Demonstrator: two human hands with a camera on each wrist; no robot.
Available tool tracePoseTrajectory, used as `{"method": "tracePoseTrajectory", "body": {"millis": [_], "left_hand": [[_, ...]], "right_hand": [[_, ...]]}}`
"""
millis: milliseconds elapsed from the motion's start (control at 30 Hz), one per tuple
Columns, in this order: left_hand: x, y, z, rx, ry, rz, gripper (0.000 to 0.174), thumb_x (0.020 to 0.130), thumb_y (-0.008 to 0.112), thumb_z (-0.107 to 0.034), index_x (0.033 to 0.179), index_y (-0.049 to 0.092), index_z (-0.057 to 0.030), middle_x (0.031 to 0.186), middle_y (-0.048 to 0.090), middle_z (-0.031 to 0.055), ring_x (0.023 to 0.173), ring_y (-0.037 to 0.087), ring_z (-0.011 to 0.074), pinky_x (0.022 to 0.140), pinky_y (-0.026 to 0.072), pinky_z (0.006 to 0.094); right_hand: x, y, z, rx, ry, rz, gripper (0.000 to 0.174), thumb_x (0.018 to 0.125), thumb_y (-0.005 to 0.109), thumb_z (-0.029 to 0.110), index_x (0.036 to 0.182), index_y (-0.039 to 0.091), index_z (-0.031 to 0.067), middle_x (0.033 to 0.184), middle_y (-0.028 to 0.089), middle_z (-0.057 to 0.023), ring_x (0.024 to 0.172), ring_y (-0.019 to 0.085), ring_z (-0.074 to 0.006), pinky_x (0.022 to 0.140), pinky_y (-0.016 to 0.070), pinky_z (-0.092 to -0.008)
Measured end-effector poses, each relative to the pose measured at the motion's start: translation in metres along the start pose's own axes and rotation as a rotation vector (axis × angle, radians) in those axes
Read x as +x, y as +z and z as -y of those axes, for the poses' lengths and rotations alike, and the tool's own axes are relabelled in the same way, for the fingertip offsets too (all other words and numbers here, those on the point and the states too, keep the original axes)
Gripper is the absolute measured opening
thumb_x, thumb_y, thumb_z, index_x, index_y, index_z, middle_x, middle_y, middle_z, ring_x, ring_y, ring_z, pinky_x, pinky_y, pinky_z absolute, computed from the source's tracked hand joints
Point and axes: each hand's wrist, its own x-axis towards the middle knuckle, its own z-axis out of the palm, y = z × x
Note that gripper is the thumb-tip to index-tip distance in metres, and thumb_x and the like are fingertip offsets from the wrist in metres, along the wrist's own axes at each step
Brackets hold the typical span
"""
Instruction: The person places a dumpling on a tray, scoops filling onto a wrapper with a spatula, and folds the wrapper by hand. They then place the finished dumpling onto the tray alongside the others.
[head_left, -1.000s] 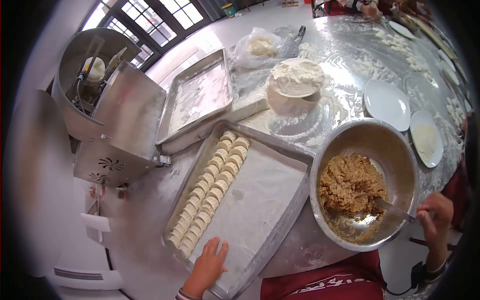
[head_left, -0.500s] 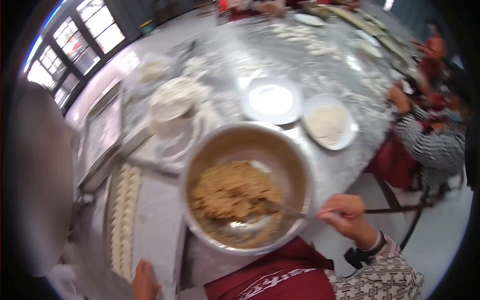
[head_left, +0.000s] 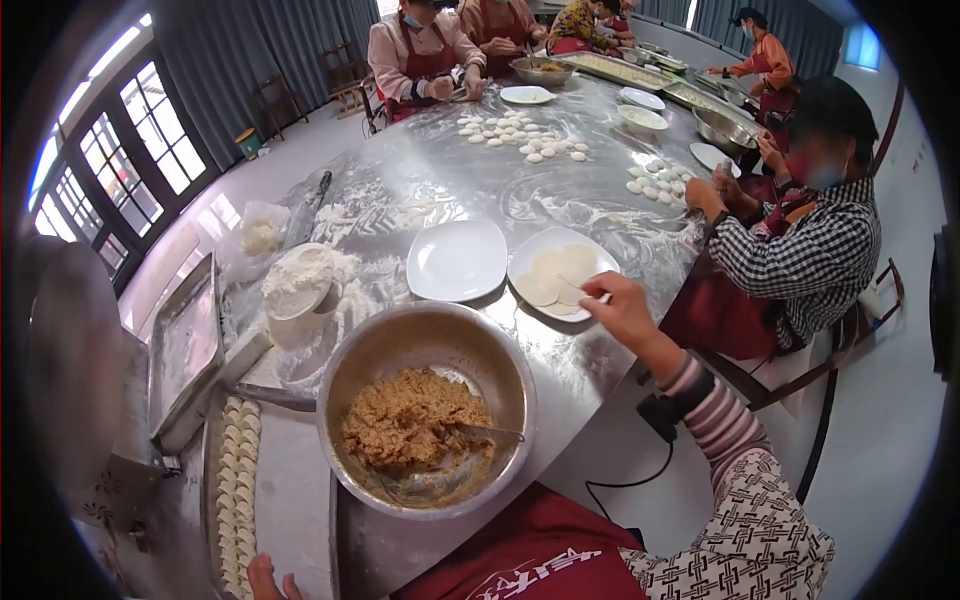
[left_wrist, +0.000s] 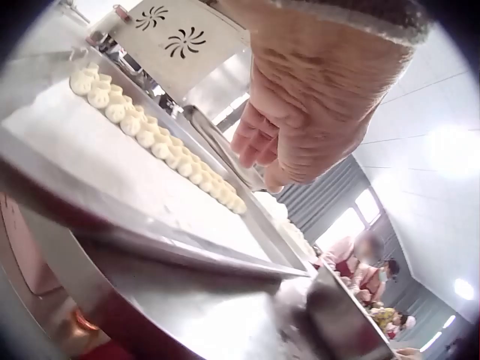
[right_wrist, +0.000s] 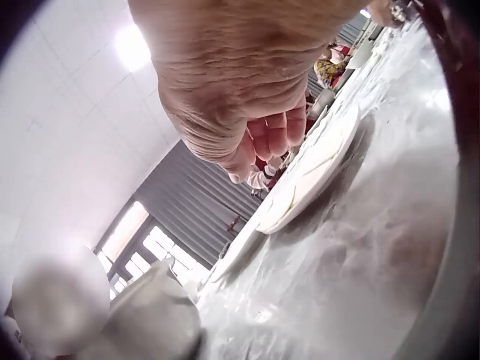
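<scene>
My right hand [head_left: 612, 306] reaches over the table to a white plate [head_left: 530, 252] of round wrappers [head_left: 560, 270]. Its curled fingers pinch the edge of one wrapper at the plate's near rim. In the right wrist view the fingers [right_wrist: 274, 135] are curled above the plate [right_wrist: 315, 169]. A steel bowl [head_left: 430, 315] of brown filling [head_left: 405, 420] stands in front of me, with a spoon [head_left: 485, 433] lying free in it. My left hand [head_left: 265, 582] rests with relaxed fingers [left_wrist: 259, 139] on the near end of a tray [head_left: 295, 480] holding rows of dumplings [head_left: 235, 480].
An empty white plate [head_left: 457, 260], a bowl of flour [head_left: 298, 280] and an empty baking tray [head_left: 185, 340] lie beyond the bowl. A person in a checked shirt [head_left: 805, 250] sits at the right. Dough rounds [head_left: 520, 135] and more people fill the far end.
My right hand let go of the spoon and moved forward to the plate of wrappers. My head turned right and up. The left hand stayed on the tray.
</scene>
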Motion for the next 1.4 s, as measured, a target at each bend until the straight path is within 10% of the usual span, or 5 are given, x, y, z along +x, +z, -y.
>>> {"method": "tracePoseTrajectory", "body": {"millis": [200, 500, 767, 1100, 1400], "left_hand": [[-0.011, 0.016, -0.05, -0.399, 0.316, -0.21, 0.033, 0.084, 0.06, -0.002, 0.116, 0.056, 0.0019, 0.107, 0.058, 0.0202, 0.096, 0.057, 0.0362, 0.081, 0.0496, 0.0408], [-0.009, 0.031, -0.093, -0.652, 0.53, -0.185, 0.033, 0.082, 0.061, 0.004, 0.114, 0.058, 0.0014, 0.107, 0.06, 0.0211, 0.09, 0.062, 0.0327, 0.078, 0.052, 0.0365], [0.012, 0.004, -0.128, -1.742, 0.033, 0.494, 0.029, 0.091, 0.057, -0.004, 0.119, 0.053, 0.003, 0.113, 0.061, 0.015, 0.101, 0.062, 0.022, 0.084, 0.0527, 0.0296], [0.042, 0.018, -0.18, -2.577, -0.28, 0.822, 0.05, 0.084, 0.063, -0.009, 0.129, 0.044, -0.0023, 0.133, 0.047, 0.0158, 0.122, 0.048, 0.0297, 0.097, 0.0459, 0.0424], [0.04, 0.05, -0.136, -2.151, -0.219, 0.224, 0.028, 0.087, 0.064, -0.007, 0.113, 0.057, -0.0013, 0.099, 0.066, 0.0091, 0.084, 0.065, 0.0196, 0.076, 0.0558, 0.0322]], "right_hand": [[0.018, 0.073, -0.003, -0.376, -0.294, -0.005, 0.028, 0.071, 0.074, 0.023, 0.091, 0.067, 0.0046, 0.109, 0.063, -0.0126, 0.109, 0.053, -0.0327, 0.095, 0.0403, -0.0422], [0.028, 0.089, -0.016, -0.452, -0.357, -0.14, 0.019, 0.083, 0.061, 0.02, 0.077, 0.066, 0.0028, 0.098, 0.066, -0.0126, 0.095, 0.061, -0.0277, 0.09, 0.044, -0.0447], [0.053, 0.023, 0.059, 1.225, 0.815, -0.226, 0.023, 0.092, 0.059, 0.016, 0.085, 0.064, -0.0047, 0.076, 0.066, -0.01, 0.08, 0.068, -0.0257, 0.077, 0.0586, -0.0419], [-0.079, 0.075, 0.231, -0.006, -1.024, 0.224, 0.023, 0.067, 0.06, 0.014, 0.088, 0.061, 0.0042, 0.098, 0.065, -0.0097, 0.098, 0.064, -0.0237, 0.091, 0.0495, -0.0395], [-0.091, 0.022, 0.197, -0.306, -0.384, 0.021, 0.039, 0.071, 0.076, 0.017, 0.105, 0.062, 0.004, 0.103, 0.063, -0.0138, 0.092, 0.061, -0.0297, 0.077, 0.0492, -0.039]]}}
